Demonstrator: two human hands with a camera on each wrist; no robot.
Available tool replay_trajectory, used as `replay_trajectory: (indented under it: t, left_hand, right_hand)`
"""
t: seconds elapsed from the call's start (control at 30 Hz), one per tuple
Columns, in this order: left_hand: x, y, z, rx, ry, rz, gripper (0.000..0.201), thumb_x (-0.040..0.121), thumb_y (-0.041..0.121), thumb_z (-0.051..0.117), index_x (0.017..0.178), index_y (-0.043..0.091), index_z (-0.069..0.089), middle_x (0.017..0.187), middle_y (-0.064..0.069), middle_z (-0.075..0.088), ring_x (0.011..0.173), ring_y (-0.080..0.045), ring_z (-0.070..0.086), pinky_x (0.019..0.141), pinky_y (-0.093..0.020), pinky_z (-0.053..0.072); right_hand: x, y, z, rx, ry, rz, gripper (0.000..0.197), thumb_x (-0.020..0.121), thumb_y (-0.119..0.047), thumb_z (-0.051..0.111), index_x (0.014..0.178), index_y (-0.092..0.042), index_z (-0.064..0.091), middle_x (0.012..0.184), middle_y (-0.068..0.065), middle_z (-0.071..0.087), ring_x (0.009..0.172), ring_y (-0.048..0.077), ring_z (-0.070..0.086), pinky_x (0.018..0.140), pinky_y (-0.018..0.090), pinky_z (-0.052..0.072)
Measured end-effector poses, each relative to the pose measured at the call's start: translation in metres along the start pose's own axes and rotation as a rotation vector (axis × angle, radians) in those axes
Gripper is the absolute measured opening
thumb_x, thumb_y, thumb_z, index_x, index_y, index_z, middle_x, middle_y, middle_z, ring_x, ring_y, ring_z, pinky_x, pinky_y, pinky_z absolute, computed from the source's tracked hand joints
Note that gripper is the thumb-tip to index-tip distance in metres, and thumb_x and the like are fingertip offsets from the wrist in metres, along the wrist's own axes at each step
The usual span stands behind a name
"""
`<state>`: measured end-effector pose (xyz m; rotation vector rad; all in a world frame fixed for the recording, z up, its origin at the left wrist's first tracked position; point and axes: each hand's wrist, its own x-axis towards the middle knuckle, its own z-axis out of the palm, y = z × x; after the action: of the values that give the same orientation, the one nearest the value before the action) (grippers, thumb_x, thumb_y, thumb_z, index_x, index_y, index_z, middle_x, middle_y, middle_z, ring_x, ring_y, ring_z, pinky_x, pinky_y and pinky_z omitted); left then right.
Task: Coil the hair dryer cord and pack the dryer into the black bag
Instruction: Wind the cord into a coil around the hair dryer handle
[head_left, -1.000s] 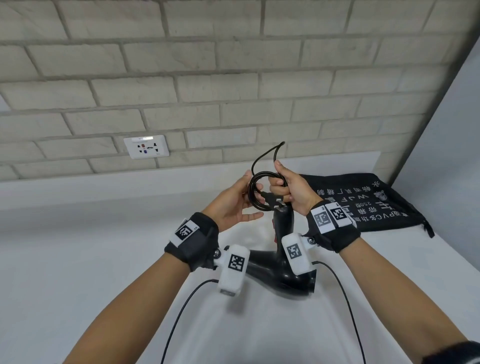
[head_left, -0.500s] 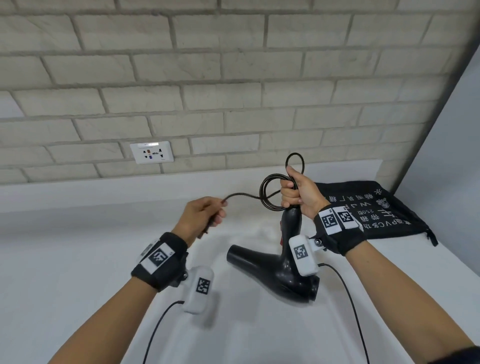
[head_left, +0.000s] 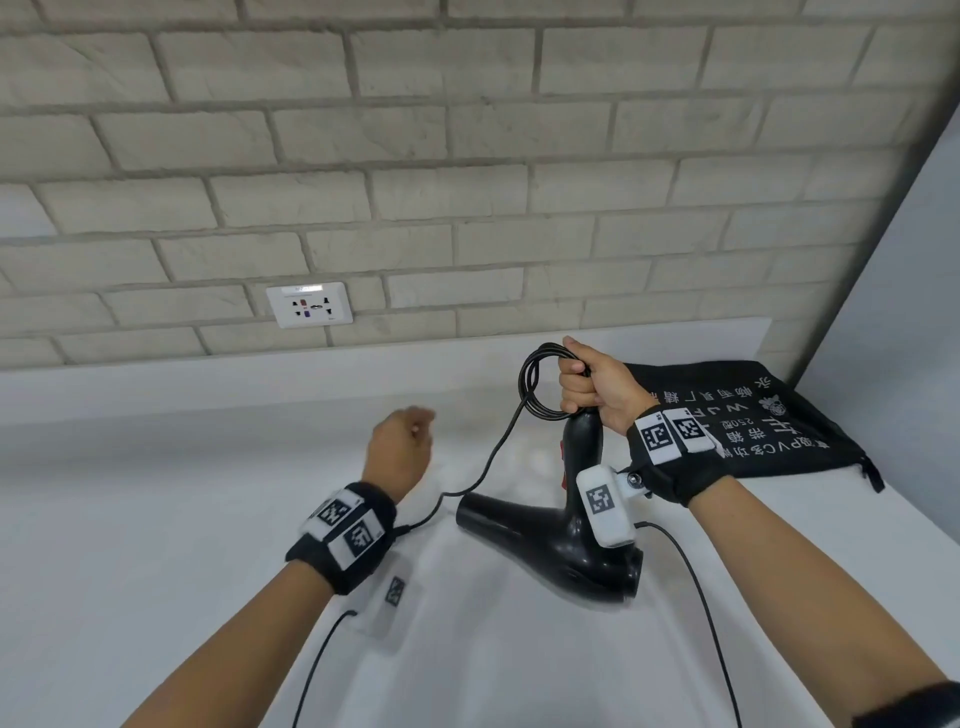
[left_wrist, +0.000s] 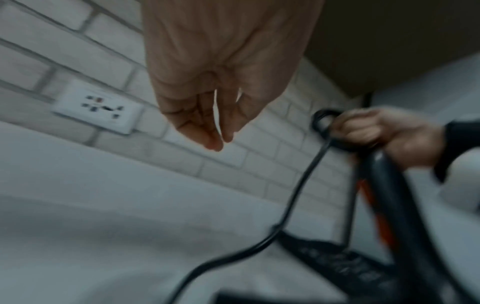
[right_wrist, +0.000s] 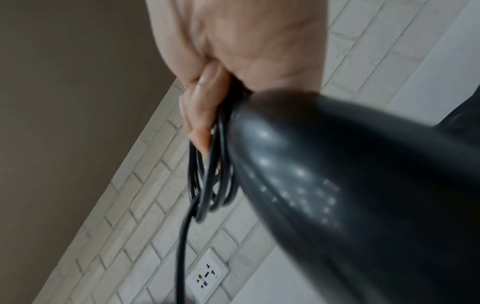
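Observation:
My right hand (head_left: 592, 384) grips the top of the black hair dryer's (head_left: 550, 540) handle together with a small coil of its black cord (head_left: 531, 382). The dryer hangs nozzle-left just over the white counter. From the coil, a loose run of cord (left_wrist: 298, 195) drops to the counter and passes behind my left wrist. My left hand (head_left: 402, 441) hovers left of the dryer, with fingers (left_wrist: 207, 127) relaxed and holding nothing. In the right wrist view my fingers (right_wrist: 205, 115) wrap the cord loops (right_wrist: 207, 185) against the handle (right_wrist: 337, 185). The black bag (head_left: 753, 421) lies flat at the back right.
A white wall socket (head_left: 309, 304) sits low on the brick wall above the counter (head_left: 156, 519). A grey side wall (head_left: 893, 312) closes off the right, just past the bag. Thin wrist-camera cables trail along both forearms.
My left hand has let go of the cord and drawn back down and to the left. The cord now hangs slack from the coil. My right hand keeps its grip.

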<state>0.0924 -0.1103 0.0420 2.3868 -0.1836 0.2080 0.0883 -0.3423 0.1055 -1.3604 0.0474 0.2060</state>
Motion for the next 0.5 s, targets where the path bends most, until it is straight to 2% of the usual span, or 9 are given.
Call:
replay_trajectory:
  t: [0.03,0.1,0.2,0.23,0.27,0.33,0.4,0.43,0.5]
  left_hand:
    - [0.001,0.021,0.0,-0.102,0.041,0.053,0.026,0.09,0.01,0.05,0.112,0.006,0.063,0.111,-0.012,0.068,0.093,-0.026,0.063,0.084,-0.025,0.044]
    - [0.0,0.06,0.002,-0.265,-0.007,0.093,0.028,0.089,0.019,0.054,0.114,0.006,0.06,0.101,-0.01,0.067,0.077,-0.022,0.061,0.074,-0.023,0.046]
    - [0.0,0.095,0.01,-0.4,-0.293,-0.025,0.043,0.087,0.026,0.059,0.124,0.007,0.044,0.091,-0.006,0.064,0.058,-0.014,0.056,0.051,-0.018,0.044]
    - [-0.001,0.101,0.013,-0.422,-0.36,-0.056,0.045,0.087,0.025,0.059,0.124,0.006,0.041,0.085,-0.006,0.064,0.055,-0.013,0.055,0.047,-0.016,0.043]
    - [-0.002,0.102,0.016,-0.42,-0.373,-0.071,0.045,0.087,0.024,0.059,0.124,0.003,0.042,0.08,-0.006,0.064,0.053,-0.013,0.055,0.045,-0.015,0.043]
    - [-0.003,0.101,0.017,-0.315,-0.292,-0.047,0.043,0.087,0.026,0.06,0.119,0.002,0.047,0.081,-0.009,0.066,0.057,-0.018,0.057,0.051,-0.019,0.048]
    - [-0.004,0.098,0.009,-0.072,-0.199,0.058,0.039,0.086,0.032,0.06,0.111,0.003,0.053,0.088,-0.009,0.066,0.073,-0.024,0.06,0.067,-0.029,0.049]
    - [-0.003,0.097,0.003,0.021,-0.156,0.112,0.035,0.086,0.034,0.06,0.105,0.004,0.057,0.086,-0.006,0.063,0.077,-0.023,0.057,0.068,-0.029,0.045]
    - [0.001,0.097,-0.015,0.04,-0.104,0.213,0.028,0.088,0.033,0.057,0.091,0.005,0.063,0.078,-0.002,0.059,0.069,-0.017,0.051,0.064,-0.026,0.037]
  right_hand:
    - [-0.001,0.0,0.001,-0.005,0.003,-0.002,0.046,0.098,-0.037,0.027,0.056,-0.018,0.027,0.029,-0.012,0.018,0.024,0.003,0.015,0.036,0.017,0.035]
    - [-0.002,0.0,0.002,-0.013,0.003,-0.012,0.046,0.099,-0.036,0.027,0.056,-0.018,0.027,0.029,-0.012,0.018,0.024,0.003,0.015,0.036,0.017,0.035]
    - [-0.004,0.0,0.004,-0.031,-0.001,-0.026,0.047,0.099,-0.036,0.026,0.056,-0.018,0.028,0.029,-0.012,0.019,0.024,0.003,0.016,0.036,0.017,0.035]
    - [-0.005,0.001,0.003,-0.038,0.0,-0.031,0.047,0.099,-0.035,0.025,0.056,-0.017,0.029,0.029,-0.012,0.019,0.024,0.003,0.016,0.036,0.017,0.036]
    - [-0.005,0.001,0.003,-0.045,0.001,-0.036,0.047,0.099,-0.035,0.025,0.056,-0.017,0.031,0.029,-0.012,0.019,0.024,0.003,0.016,0.037,0.017,0.036]
    - [-0.006,0.002,0.002,-0.058,0.006,-0.048,0.047,0.099,-0.035,0.025,0.057,-0.015,0.035,0.028,-0.012,0.019,0.024,0.003,0.016,0.037,0.017,0.035]
    - [-0.007,0.002,0.001,-0.066,0.009,-0.049,0.046,0.098,-0.037,0.027,0.06,-0.014,0.039,0.028,-0.012,0.018,0.024,0.004,0.016,0.037,0.017,0.034]
    - [-0.008,0.001,0.002,-0.072,0.013,-0.048,0.045,0.098,-0.038,0.029,0.061,-0.014,0.042,0.027,-0.012,0.018,0.024,0.004,0.016,0.037,0.017,0.033]
    - [-0.009,0.0,0.003,-0.095,0.027,-0.052,0.043,0.096,-0.04,0.033,0.066,-0.013,0.047,0.028,-0.011,0.018,0.025,0.004,0.016,0.038,0.017,0.032]
